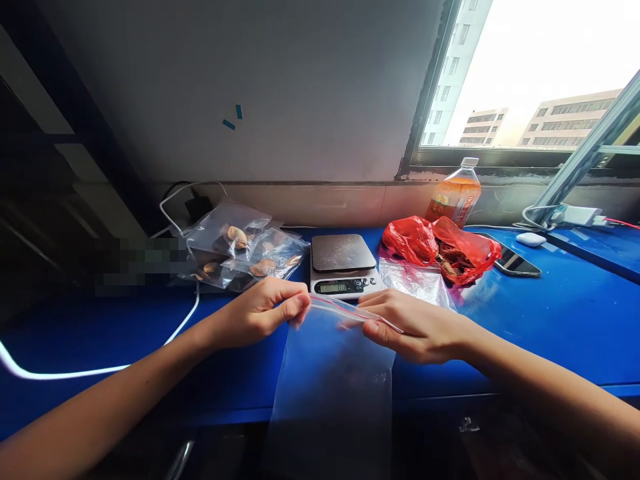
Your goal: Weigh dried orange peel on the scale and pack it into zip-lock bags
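Note:
A clear zip bag with a red line along its top hangs between my hands, over the front edge of the table. My left hand pinches its top left corner. Near the top right corner, my right hand grips the bag between thumb and fingers; some of its fingers are hidden behind the plastic. No contents show in the bag. Just beyond my hands stands a digital kitchen scale with a bare metal plate and a lit display whose digits I cannot read surely.
Several clear bags with brownish pieces lie left of the scale. To its right are a red plastic bag holding dark dried pieces, flat clear plastic, a drink bottle and a phone. A white cable crosses the blue table.

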`<state>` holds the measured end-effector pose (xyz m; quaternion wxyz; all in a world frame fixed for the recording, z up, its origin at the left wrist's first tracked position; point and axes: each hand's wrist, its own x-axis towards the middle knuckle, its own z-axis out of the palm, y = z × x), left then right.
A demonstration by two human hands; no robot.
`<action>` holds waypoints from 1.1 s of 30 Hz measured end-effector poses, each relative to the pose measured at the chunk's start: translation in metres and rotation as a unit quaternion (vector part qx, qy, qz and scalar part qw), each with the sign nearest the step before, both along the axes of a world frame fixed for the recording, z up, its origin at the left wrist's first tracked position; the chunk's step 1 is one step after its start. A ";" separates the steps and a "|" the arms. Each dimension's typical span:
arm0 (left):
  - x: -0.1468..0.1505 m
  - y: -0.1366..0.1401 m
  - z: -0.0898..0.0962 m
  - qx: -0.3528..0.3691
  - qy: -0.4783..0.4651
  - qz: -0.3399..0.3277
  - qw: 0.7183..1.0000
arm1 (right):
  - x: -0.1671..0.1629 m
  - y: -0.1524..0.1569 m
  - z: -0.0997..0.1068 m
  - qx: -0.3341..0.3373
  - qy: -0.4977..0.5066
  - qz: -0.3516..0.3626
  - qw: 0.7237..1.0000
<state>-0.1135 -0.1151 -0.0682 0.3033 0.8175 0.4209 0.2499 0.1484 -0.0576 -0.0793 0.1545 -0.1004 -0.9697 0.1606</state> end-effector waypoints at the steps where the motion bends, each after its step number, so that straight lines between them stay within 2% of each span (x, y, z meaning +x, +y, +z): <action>1: 0.000 0.000 0.000 0.001 0.000 0.001 1.000 | 0.000 -0.001 0.001 -0.022 -0.013 0.014 1.000; 4: 0.000 0.000 0.000 0.005 -0.003 0.007 1.000 | 0.000 -0.002 0.002 -0.060 -0.045 0.028 0.997; 8: -0.002 0.002 -0.001 0.025 -0.015 0.025 0.999 | -0.001 -0.001 0.002 -0.072 -0.063 0.014 0.995; 13: -0.007 0.005 -0.002 0.069 0.012 0.060 0.996 | 0.000 0.005 -0.001 -0.087 -0.041 0.042 0.994; 20: -0.010 0.005 0.000 0.090 0.019 0.065 0.994 | 0.000 0.003 -0.003 -0.087 -0.025 0.029 0.995; 27: -0.012 0.004 0.006 0.098 0.007 0.021 0.995 | 0.001 0.008 -0.004 -0.096 -0.042 -0.011 0.994; 33: -0.009 0.000 0.004 0.125 0.036 -0.001 0.991 | -0.001 0.012 -0.006 -0.057 -0.039 0.009 0.998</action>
